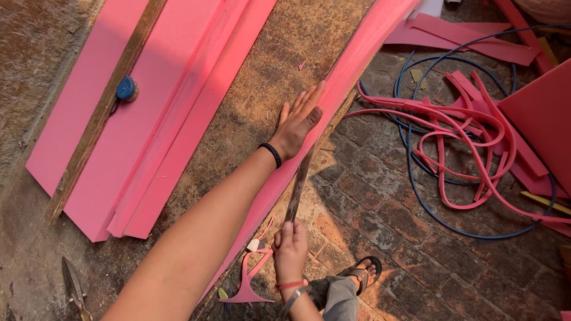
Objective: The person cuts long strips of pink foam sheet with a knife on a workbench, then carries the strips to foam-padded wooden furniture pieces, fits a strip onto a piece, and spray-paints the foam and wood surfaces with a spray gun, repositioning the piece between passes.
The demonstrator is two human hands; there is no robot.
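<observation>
My left hand (299, 122) lies flat, fingers together, pressing on a long pink foam strip (357, 56) that runs along the right edge of a rough brown worktable (262, 83). A black band circles that wrist. My right hand (290, 249) grips the handle end of a long thin blade (299, 184), which runs up along the strip's edge towards my left hand. A red thread is tied around the right wrist.
Stacked pink foam sheets (143, 119) lie on the table's left under a wooden strip (101, 113) with a blue round object (126, 88). Scissors (74, 288) rest at the lower left. Pink foam offcuts (464, 131) and a blue cable (416, 178) cover the brick floor. My sandalled foot (364, 272) stands below.
</observation>
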